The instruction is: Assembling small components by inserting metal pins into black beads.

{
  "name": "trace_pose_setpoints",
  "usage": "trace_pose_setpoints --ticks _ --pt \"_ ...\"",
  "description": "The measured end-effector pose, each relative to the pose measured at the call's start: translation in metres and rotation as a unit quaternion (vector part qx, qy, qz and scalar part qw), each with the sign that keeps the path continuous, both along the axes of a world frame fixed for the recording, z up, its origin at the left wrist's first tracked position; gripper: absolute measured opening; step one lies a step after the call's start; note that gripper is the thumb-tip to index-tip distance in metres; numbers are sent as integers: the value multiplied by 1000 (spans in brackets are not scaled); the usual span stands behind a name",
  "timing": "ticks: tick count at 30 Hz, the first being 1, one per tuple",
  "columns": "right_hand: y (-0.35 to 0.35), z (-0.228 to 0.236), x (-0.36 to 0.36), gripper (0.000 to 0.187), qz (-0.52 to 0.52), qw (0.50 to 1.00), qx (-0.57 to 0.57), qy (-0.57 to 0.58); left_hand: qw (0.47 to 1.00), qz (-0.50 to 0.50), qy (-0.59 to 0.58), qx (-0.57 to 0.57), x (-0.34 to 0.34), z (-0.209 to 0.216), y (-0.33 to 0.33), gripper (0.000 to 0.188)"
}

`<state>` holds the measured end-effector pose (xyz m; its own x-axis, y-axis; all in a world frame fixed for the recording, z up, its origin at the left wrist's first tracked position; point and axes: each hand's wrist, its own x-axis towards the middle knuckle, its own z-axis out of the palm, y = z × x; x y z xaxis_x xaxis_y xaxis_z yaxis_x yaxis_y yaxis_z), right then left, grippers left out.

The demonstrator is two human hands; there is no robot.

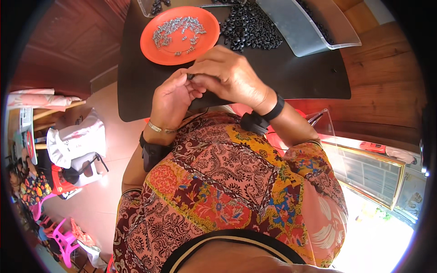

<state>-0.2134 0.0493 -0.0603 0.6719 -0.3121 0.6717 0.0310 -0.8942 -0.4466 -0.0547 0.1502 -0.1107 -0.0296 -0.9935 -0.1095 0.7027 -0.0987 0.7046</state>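
Left hand [173, 98] and right hand [231, 75] are both pinched on a tiny dark piece [190, 77], up over the black table [291, 75]. Past that: orange plate [200, 52] of silver bits [161, 38], black parts [255, 32] heaped just right.

Our hands meet near 12 o'clock in the head view, fingertips together. Left hand [175, 96]: palm tipped up, fingers curled, thumb pointing to 2. Right hand [231, 75]: back up, knuckles bent, thumb and index finger pinched in toward 9. Our left forearm [133, 175] runs to 1, right forearm [296, 127] to 10. Elbows bent.
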Motion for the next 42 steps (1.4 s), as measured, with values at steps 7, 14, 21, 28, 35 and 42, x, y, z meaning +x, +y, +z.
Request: trace_pose_setpoints --ticks 7,14,21,28,35,42 --pt "-82 -1 -43 13 -168 980 -50 93 999 -2 27 17 3 1 -1 24" --pt "-87 -5 -41 13 -130 958 -117 227 999 -1 41 22 5 -2 -1 24" --pt "-90 -17 -29 11 -171 907 -198 329 999 -4 48 19 6 -2 -1 23" --pt "-91 -6 -37 15 -166 947 104 256 998 2 49 25 4 -1 -1 23" --pt "-68 9 -31 20 83 831 550 0 999 -2 31 30 4 3 -2 23" --pt "-46 -1 -9 20 158 780 605 -25 999 -5 45 23 3 1 -1 22"
